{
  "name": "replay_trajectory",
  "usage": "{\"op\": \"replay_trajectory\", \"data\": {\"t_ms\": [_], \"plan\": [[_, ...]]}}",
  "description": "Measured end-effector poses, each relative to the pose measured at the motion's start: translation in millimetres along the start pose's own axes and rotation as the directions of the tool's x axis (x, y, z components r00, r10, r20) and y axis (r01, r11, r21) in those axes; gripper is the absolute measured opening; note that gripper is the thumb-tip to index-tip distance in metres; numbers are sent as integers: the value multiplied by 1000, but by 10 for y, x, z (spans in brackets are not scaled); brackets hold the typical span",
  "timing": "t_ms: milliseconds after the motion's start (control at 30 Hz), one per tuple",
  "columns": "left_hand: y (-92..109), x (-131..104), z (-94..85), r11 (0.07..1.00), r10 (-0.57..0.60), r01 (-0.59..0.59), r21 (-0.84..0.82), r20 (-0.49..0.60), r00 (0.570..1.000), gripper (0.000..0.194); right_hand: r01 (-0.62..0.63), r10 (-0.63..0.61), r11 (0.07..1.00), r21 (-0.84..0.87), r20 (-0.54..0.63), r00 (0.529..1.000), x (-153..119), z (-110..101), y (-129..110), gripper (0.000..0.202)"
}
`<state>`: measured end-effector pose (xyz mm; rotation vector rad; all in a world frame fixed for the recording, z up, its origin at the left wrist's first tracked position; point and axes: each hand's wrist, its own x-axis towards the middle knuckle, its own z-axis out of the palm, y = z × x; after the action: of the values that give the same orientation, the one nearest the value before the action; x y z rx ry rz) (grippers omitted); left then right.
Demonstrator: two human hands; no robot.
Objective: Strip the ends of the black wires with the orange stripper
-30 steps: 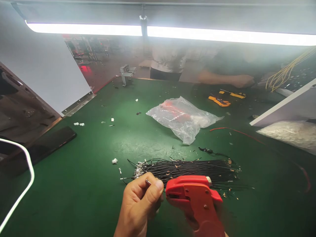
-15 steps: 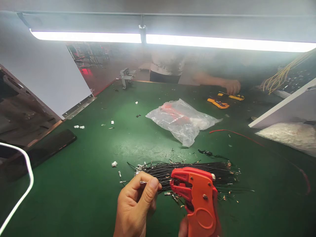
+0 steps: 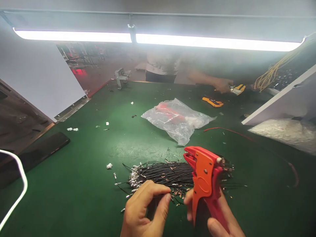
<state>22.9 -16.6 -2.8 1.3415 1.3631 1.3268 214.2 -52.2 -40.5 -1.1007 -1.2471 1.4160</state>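
My right hand point(image 3: 227, 215) is wrapped round the handles of a red and orange wire stripper point(image 3: 203, 176). Its jaws point up and to the left, and the handles are spread apart. Close by on the left, my left hand point(image 3: 145, 210) has its thumb and forefinger pinched together; what lies between the tips is too small to make out. Behind both hands lies a bundle of black wires point(image 3: 163, 174) with silver terminals at the left end. The stripper hides part of its right end. Loose wire bits lie by my left fingertips.
A clear plastic bag point(image 3: 176, 123) with red and white contents lies mid-table. Beyond it, a co-worker's hand point(image 3: 223, 85) holds a yellow-handled tool point(image 3: 238, 89); another yellow tool point(image 3: 212, 102) lies nearby. A white cable point(image 3: 23, 177) curves at left, beside a dark phone-like slab point(image 3: 49, 149).
My right hand has raised the stripper and its handles have spread. The silver terminal no longer shows in my left hand, which moved slightly right. The co-worker's hand has lifted a yellow tool.
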Motion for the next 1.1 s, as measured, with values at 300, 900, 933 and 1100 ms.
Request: {"op": "replay_trajectory", "data": {"t_ms": [300,900,933,1100], "plan": [[-231,-76,124,910,410,-414,24,93,907,16,211,-274,882,-422,-95,957,6,78,11,37],[-415,-95,130,464,644,-762,451,420,640,35,273,-387,488,-829,75,919,-20,-23,129,34],[-441,-103,144,468,637,-761,449,425,643,36,279,-401,455,-846,86,912,-15,-24,119,33],[-468,-76,200,501,690,-760,415,338,640,40,198,-406,313,-929,58,912,25,-42,113,26]]}}
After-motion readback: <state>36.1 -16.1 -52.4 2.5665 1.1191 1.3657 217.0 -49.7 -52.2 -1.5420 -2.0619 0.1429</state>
